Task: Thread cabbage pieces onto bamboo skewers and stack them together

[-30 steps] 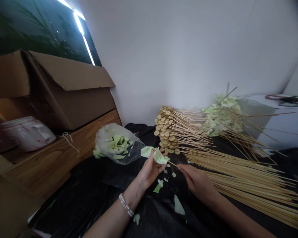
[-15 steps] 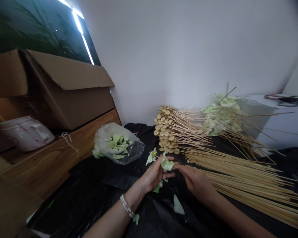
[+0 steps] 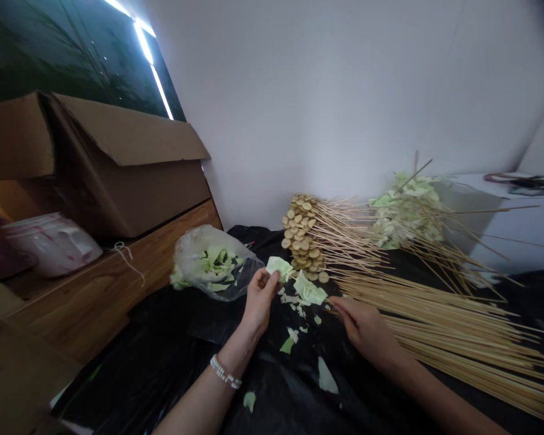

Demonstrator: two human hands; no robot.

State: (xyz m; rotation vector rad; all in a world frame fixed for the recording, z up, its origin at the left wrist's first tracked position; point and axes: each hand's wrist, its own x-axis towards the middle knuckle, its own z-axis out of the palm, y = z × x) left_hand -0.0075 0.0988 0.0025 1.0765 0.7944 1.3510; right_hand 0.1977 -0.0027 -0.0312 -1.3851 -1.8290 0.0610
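Observation:
My left hand (image 3: 260,302) pinches a pale green cabbage leaf piece (image 3: 278,267) between thumb and fingers. My right hand (image 3: 360,326) is closed on a thin wooden skewer (image 3: 329,299), most of which is hidden by the hand. A second cabbage piece (image 3: 310,290) sits on that skewer, just left of my right fingertips. The leaf in my left hand is close to the skewer's tip; whether the tip has gone into it I cannot tell. Below lie loose cabbage scraps (image 3: 327,376) on black plastic sheeting (image 3: 290,393).
A clear plastic bag (image 3: 217,266) of cabbage pieces lies left of my hands. Skewered round slices (image 3: 303,235) are stacked behind them. Finished cabbage skewers (image 3: 405,211) and long bare skewers (image 3: 453,326) lie to the right. A cardboard box (image 3: 149,187) and a plastic jar (image 3: 49,244) stand at left.
My left hand has moved from beneath the skewered cabbage up and left, and now pinches another leaf piece. My right hand has shifted slightly right, still holding the skewer.

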